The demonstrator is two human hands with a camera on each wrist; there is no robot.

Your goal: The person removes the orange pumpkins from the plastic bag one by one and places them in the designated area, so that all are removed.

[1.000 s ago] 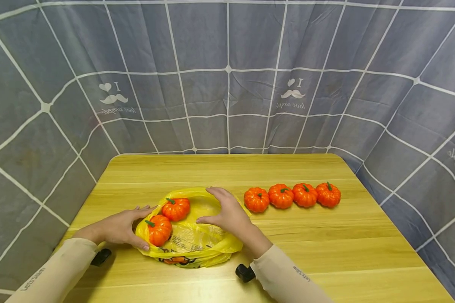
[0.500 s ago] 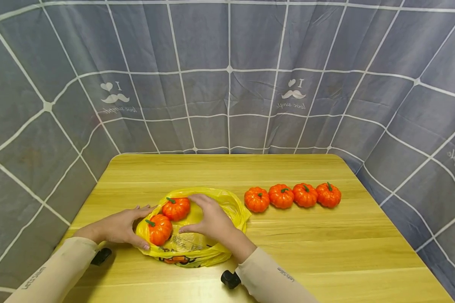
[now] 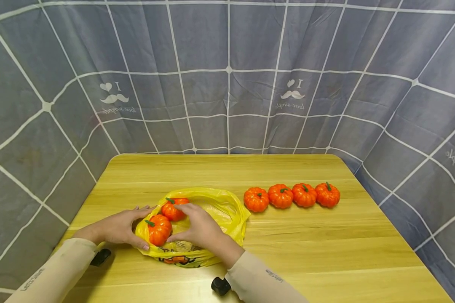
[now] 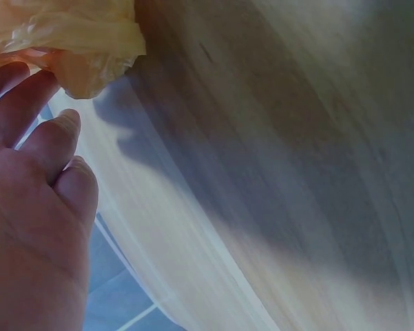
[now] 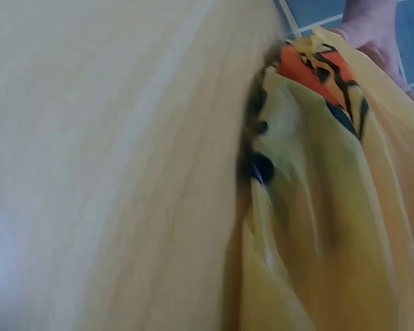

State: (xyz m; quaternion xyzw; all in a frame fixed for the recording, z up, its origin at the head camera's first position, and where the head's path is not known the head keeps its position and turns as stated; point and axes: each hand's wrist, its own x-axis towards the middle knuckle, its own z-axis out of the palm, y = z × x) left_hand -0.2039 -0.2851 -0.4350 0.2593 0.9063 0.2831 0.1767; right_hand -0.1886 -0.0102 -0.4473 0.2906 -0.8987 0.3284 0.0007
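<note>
Left hand (image 3: 117, 226) spread wide at left side of yellow plastic bag (image 3: 236, 210); right hand (image 3: 202, 227) wide too, over bag, beside near mini pumpkin (image 3: 160, 230), partly covering far mini pumpkin (image 3: 170, 212), both inside bag, left; four-pumpkin row (image 3: 281, 196) right of bag on wooden table (image 3: 326, 248)

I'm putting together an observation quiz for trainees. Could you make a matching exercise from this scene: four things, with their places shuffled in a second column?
Things
1. Left bare hand
2. Right bare hand
3. Row of four orange, ribbed, green-stemmed pumpkins
4. Grey cloth curtain with white grid lines

Places
A. In or just over the open mouth of the crinkled yellow plastic bag
B. Hanging behind the table and at its sides
C. Against the bag's left end, thumb at its rim
D. On the yellowish wood-grain table, right of the bag

Pairs: 1-C, 2-A, 3-D, 4-B
</note>
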